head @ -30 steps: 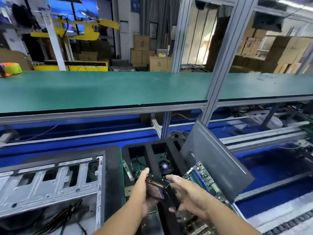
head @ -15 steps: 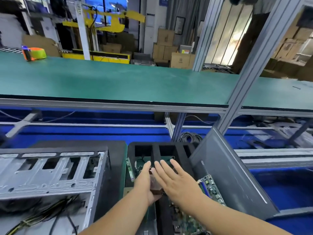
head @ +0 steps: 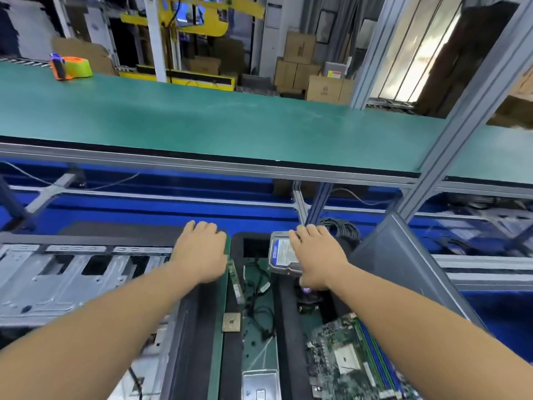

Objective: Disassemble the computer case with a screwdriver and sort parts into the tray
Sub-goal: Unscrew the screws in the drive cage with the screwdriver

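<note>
Seen from a head camera, looking down over two bare forearms. At 9 o'clock, open metal case [head: 72, 272] lying flat, cables spilling near its lower edge. Just left of centre, left hand [head: 202, 252] palm down, fingers curled over the far right corner of the case; no firm grip visible. At 6 o'clock, black foam tray [head: 230, 368] holding a memory stick [head: 235, 280], a square chip [head: 231, 322] and loose cables. Right of centre, right hand [head: 315, 256] clasping a hard drive [head: 281, 252] over the tray's far end. At 5 o'clock, motherboard [head: 346, 356] in the tray. At 3 o'clock, grey panel [head: 403, 269] leaning tilted. At 11 o'clock, orange tape gun [head: 70, 67] on the green shelf [head: 202, 122].
</note>
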